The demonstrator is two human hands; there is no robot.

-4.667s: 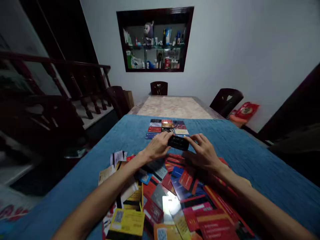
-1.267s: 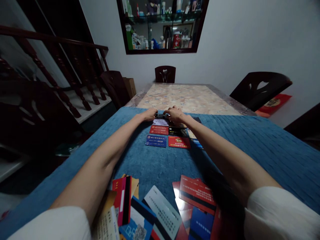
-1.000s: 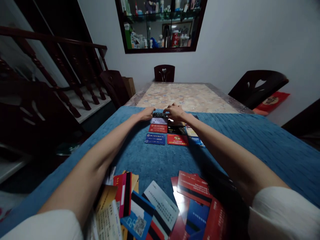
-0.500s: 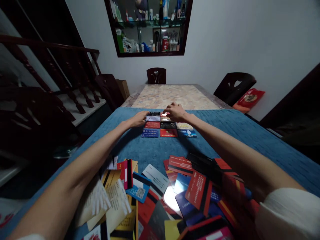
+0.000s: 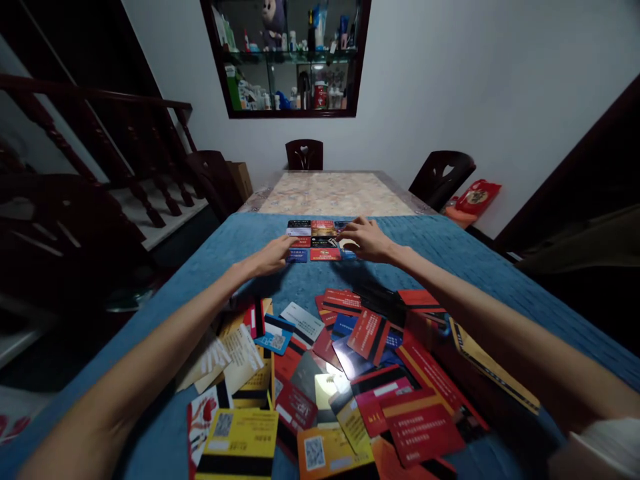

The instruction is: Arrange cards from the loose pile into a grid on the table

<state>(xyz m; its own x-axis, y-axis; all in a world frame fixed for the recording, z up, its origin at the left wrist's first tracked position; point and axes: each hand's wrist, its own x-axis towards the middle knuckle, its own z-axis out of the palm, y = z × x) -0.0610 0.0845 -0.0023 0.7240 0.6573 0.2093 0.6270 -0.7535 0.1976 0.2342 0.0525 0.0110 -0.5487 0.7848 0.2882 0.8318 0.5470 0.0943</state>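
Rows of plastic cards lie on a blue cloth in front of me, among them a black card (image 5: 324, 242), a red card (image 5: 325, 255) and a blue card (image 5: 299, 256). At the left edge of this grid, my left hand (image 5: 270, 259) rests with fingers stretched out, touching the cards' ends. My right hand (image 5: 370, 240) arches over the right column, thumb and fingers apart around a pale card (image 5: 349, 245) lying flat. It partly covers that column. Closer to me spreads a loose heap of cards, including a yellow card (image 5: 240, 437) and a silver card (image 5: 303, 323).
The blue cloth (image 5: 480, 267) covers the near part of the table; its patterned far end (image 5: 330, 192) is bare of cloth. Dark chairs (image 5: 304, 155) stand around it. A stair railing (image 5: 125, 107) is at left, and a red bag (image 5: 477, 199) lies beyond the right side.
Both hands have moved nearer, from the grid's far rows down along its sides to the nearer rows. The head view has shifted, showing more of the heap.
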